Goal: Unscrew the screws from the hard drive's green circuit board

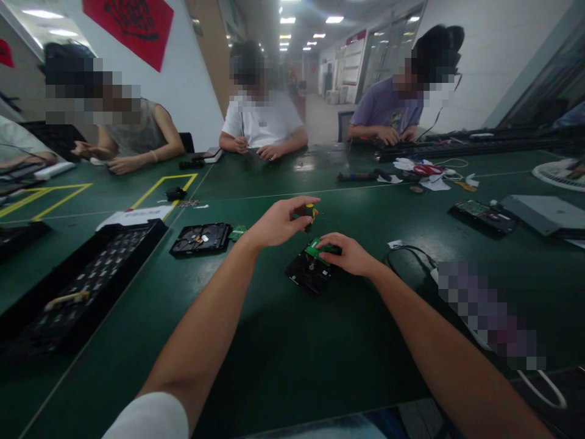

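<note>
My left hand [286, 221] is raised just above the table, its fingers and thumb closed around a stubby yellow-and-black screwdriver [310, 211]; its shaft is not visible. Below and to the right lies a black hard drive [308, 274], flat but turned at an angle, with a green circuit board [314, 247] at its far side. The fingers of my right hand [347, 253] are bent over that board and the drive's right edge, gripping there. Something dark shows between these fingers, and their tips are partly hidden.
Another hard drive [201, 238] lies left of my left forearm, beside a small green board [238, 232]. A long black tray [91, 274] fills the left side. At right are a third drive [483, 217], a grey box [546, 214] and a cable [414, 249]. Several people sit opposite.
</note>
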### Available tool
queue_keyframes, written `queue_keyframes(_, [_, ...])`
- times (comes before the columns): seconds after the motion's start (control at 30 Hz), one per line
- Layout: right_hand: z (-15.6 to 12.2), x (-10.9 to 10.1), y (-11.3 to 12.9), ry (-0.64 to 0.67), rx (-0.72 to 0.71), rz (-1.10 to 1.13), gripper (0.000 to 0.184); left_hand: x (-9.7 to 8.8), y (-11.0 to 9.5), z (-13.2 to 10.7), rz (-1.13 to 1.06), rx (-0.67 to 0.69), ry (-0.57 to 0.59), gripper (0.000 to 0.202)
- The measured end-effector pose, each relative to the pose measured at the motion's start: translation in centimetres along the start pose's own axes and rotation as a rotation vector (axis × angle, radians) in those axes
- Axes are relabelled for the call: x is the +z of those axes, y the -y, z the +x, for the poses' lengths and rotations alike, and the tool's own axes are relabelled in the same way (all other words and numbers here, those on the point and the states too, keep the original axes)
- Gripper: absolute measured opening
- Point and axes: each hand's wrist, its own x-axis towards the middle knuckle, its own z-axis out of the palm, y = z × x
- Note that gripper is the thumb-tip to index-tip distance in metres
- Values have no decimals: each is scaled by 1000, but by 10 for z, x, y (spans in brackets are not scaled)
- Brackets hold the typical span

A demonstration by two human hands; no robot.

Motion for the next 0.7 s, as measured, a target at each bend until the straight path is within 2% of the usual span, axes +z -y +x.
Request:
queue_keyframes(0.13, [0,0,-2,0,8,9,20,-1,-3,0,160,46,-78,39])
queue_keyframes(0.23, [-1,1,-2,-6,14,7,21,0,-7,0,208,48,-77,34])
queue_keyframes(0.5, [-1,0,0,-7,6,10,20,0,-1,-1,-51,-28,-10,45])
queue_keyframes(0.7, [-1,2,-2,-17,-11,10,20,2,3,-1,-125,-20,6,48])
